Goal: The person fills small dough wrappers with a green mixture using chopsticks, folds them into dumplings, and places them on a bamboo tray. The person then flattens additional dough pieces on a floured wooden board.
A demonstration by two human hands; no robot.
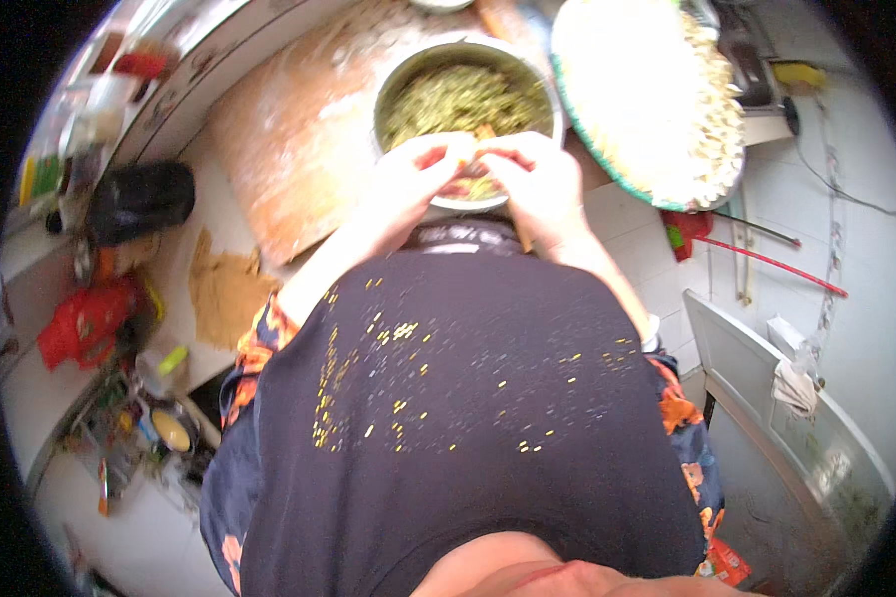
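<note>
A round metal bowl (385,93) holds chopped green filling (463,97). Over its near part, my left hand (411,175) and my right hand (541,183) meet at the fingertips. Between them they pinch a small pale piece, apparently dough (469,155); glare and my fingers hide most of its shape. A wooden utensil (485,133) shows in the bowl just beyond my fingertips.
A floured wooden board (291,149) lies left of and beneath the bowl. To the right stands a large green-rimmed tray (579,138) with many small pale pieces, mostly washed out by glare. Torn cardboard (228,295) and a black object (143,201) lie at left.
</note>
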